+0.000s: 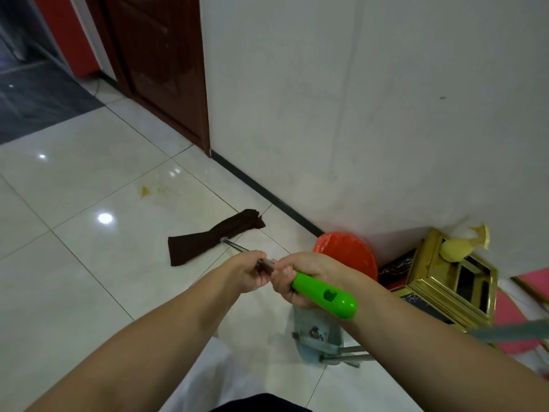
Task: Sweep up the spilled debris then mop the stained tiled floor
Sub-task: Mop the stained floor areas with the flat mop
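A mop with a dark brown cloth head [214,236] lies flat on the glossy white tiled floor [89,263]. Its metal pole runs back to a bright green grip [325,294]. My right hand [300,278] is closed around the green grip. My left hand [252,273] holds the metal pole just ahead of it. A yellowish stain [145,190] marks the tile beyond the mop head, apart from it.
A white wall with a black skirting board [267,194] runs along the right, and a dark wooden door [160,63] stands farther back. An orange bin [347,254], a gold-framed box [451,278] and a grey dustpan [318,334] crowd the corner on the right.
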{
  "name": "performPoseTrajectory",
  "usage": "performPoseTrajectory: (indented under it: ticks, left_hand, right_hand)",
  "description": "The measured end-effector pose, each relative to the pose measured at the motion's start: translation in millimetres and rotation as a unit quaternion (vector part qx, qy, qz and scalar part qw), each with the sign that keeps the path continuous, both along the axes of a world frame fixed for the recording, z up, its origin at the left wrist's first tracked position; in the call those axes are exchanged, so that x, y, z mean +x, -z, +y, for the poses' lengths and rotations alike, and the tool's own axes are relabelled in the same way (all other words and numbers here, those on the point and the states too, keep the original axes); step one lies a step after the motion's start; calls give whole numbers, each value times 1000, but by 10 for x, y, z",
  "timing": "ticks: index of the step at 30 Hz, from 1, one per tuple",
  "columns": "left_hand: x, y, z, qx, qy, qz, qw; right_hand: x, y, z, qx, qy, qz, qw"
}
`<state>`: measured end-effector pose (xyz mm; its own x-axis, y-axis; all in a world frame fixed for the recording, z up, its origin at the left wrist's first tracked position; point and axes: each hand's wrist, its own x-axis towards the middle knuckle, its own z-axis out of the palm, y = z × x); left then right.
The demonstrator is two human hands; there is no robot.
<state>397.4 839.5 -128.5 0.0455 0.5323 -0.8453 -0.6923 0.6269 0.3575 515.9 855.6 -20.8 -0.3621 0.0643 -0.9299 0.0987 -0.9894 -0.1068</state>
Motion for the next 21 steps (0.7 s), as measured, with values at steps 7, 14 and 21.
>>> performPoseTrajectory:
  ticks: [7,14,21]
  left_hand:
    - [-205,109,400,12,-18,-32,999]
    - [-624,186,1133,19,-17,-53,998]
    - [-1354,325,1859,0,-36,-45,998]
  right_hand:
    - [-157,-65,444,10,-57,-21,998]
    - [-540,-92,1223,3,-116,-31,993]
    - [-1243,10,1954,-2,-161,-45,986]
